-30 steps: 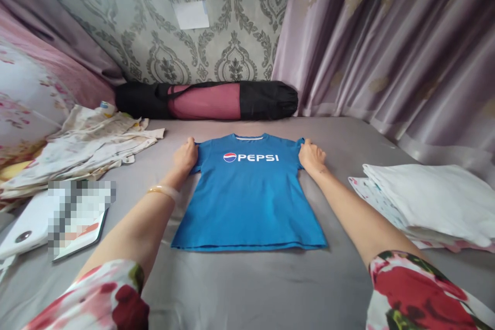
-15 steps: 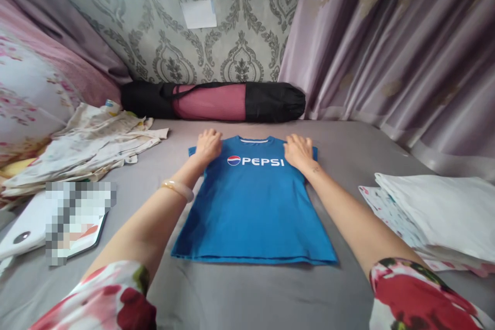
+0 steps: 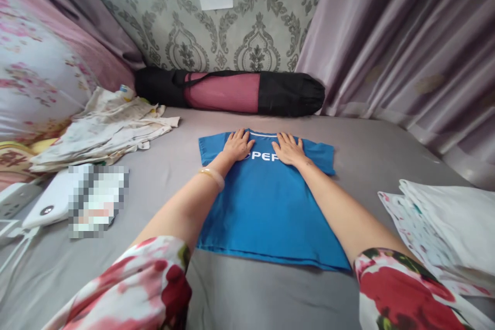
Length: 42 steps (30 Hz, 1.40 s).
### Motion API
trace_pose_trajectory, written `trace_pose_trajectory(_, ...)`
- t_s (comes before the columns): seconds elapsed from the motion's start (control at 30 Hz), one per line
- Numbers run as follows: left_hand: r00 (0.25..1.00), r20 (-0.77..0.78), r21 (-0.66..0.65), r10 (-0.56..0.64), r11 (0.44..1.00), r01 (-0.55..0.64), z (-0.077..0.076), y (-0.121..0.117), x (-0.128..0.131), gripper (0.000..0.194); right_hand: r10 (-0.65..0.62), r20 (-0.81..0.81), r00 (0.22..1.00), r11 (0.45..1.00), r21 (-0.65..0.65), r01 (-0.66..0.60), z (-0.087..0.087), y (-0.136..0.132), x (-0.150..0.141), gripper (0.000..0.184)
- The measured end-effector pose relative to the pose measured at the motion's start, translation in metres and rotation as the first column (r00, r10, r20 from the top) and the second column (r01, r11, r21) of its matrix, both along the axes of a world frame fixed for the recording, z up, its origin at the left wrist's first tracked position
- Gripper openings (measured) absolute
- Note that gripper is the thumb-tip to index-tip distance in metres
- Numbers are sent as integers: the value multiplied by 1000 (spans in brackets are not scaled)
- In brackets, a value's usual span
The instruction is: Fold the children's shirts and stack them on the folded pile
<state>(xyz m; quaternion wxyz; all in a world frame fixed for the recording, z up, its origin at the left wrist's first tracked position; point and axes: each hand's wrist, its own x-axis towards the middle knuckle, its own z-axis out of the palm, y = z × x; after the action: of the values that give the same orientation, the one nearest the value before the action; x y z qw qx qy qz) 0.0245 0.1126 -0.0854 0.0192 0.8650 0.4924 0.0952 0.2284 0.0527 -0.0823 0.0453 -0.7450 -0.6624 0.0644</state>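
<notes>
A blue T-shirt [image 3: 266,211] lies spread out flat, its collar pointing away from me and both short sleeves stretched to the sides. White lettering runs across its chest, partly covered by my hands. My left hand [image 3: 237,145] rests flat on the shirt just left of the collar, fingers spread over the cloth. On the other side of the collar, my right hand [image 3: 289,148] lies palm down with its fingers apart. Neither hand grips the fabric.
A black and pink rolled mat bag [image 3: 222,94] lies along the wall. Left are crumpled pale clothes [image 3: 112,126], a white power bank [image 3: 58,198], a blurred-out phone [image 3: 101,201] and a power strip [image 3: 17,198]. Folded white cloths [image 3: 460,216] sit at right on the grey sheet [image 3: 270,299].
Both hands have moved inward from the shoulders to beside the collar, and their curled fingers have flattened out. The sleeves now lie extended outward. The view has shifted slightly.
</notes>
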Motion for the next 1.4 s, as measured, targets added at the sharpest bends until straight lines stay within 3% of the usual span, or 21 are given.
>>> trace_pose_trajectory(0.1, 996, -2, 126, 84, 989, -83, 8, -17, 4, 45, -1, 23, 1000, 996, 91, -1, 3, -5, -5, 57)
trace_pose_trajectory(0.2, 995, -34, 118, 96, 989, -92, 18, -41, 0, 34, 38, 57, 998, 975, 217, -50, 6, -20, -13, 52)
trace_pose_trajectory(0.3, 997, -57, 118, 56, 992, -49, 29, -72, -19, 37, 178, 65, 982, 970, 155, -186, 8, -51, -22, 51)
trace_pose_trajectory(0.4, 990, -118, 90, -78, 992, 89, 40, -109, -47, 48, 303, 18, 953, 951, 56, -303, 9, -96, -28, 54)
trace_pose_trajectory(0.47, 972, -144, -2, -184, 983, 186, 45, -135, -66, 52, 351, -18, 936, 936, 18, -350, 11, -130, -31, 56)
trace_pose_trajectory(0.57, 932, -110, -128, -346, 935, 332, 46, -171, -89, 45, 432, -75, 899, 901, -4, -434, 16, -183, -35, 58)
trace_pose_trajectory(0.7, 858, 23, -168, -513, 844, 510, 47, -207, -102, 37, 501, -198, 843, 855, -37, -517, 30, -241, -42, 55)
trace_pose_trajectory(0.83, 779, 138, -257, -612, 737, 625, 63, -229, -95, 33, 551, -369, 749, 785, -76, -615, 53, -275, -44, 55)
trace_pose_trajectory(0.93, 769, 152, -300, -621, 712, 634, 76, -239, -77, 37, 548, -516, 658, 743, -60, -666, 71, -282, -38, 44)
trace_pose_trajectory(0.97, 768, 147, -298, -623, 713, 635, 79, -243, -68, 36, 519, -574, 634, 753, -44, -657, 75, -281, -33, 38)
trace_pose_trajectory(1.03, 764, 130, -278, -632, 717, 640, 81, -250, -46, 33, 394, -700, 596, 828, -12, -560, 77, -274, -20, 34)
trace_pose_trajectory(1.1, 756, 101, -254, -646, 718, 648, 79, -258, -20, 26, 221, -791, 571, 939, 13, -345, 71, -263, -1, 39)
trace_pose_trajectory(1.17, 749, 56, -229, -660, 722, 653, 73, -266, 7, 19, 107, -800, 590, 994, 88, -61, 59, -252, 19, 40)
trace_pose_trajectory(1.27, 785, 41, -151, -618, 773, 617, 60, -278, 42, 16, -52, -670, 741, 945, 208, 254, 40, -242, 43, 36)
trace_pose_trajectory(1.33, 814, 46, -120, -579, 806, 580, 50, -286, 57, 21, -102, -556, 825, 930, 240, 277, 32, -240, 51, 30)
trace_pose_trajectory(1.4, 832, 37, -100, -553, 827, 554, 41, -291, 66, 24, -71, -479, 875, 944, 251, 214, 27, -239, 53, 25)
